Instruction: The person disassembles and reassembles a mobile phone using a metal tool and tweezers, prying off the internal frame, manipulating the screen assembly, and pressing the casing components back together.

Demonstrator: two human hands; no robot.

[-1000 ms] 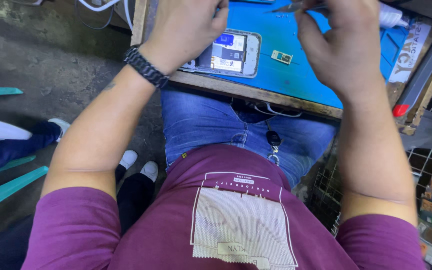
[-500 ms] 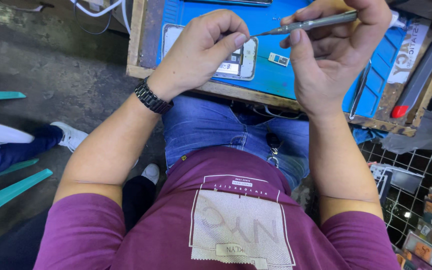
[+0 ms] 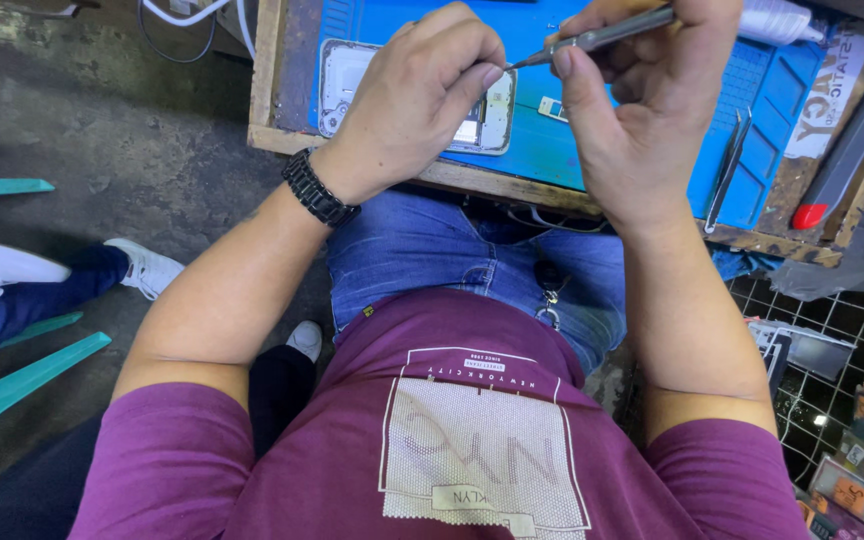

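Right hand grip pinches slim grey metal screwdriver; left hand fingertips close on its pointed tip.

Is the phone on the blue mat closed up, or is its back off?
Open: the phone lies flat on the blue mat, bare frame and inner parts showing beneath the left hand.

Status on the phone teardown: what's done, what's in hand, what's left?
Done: the opened phone lies on the blue mat, back off and insides showing; a small loose part sits beside it.
In hand: the right hand grips a slim metal tool, its tip meeting the left hand fingertips.
Left: the phone is not closed; tweezers lie unused on the mat.
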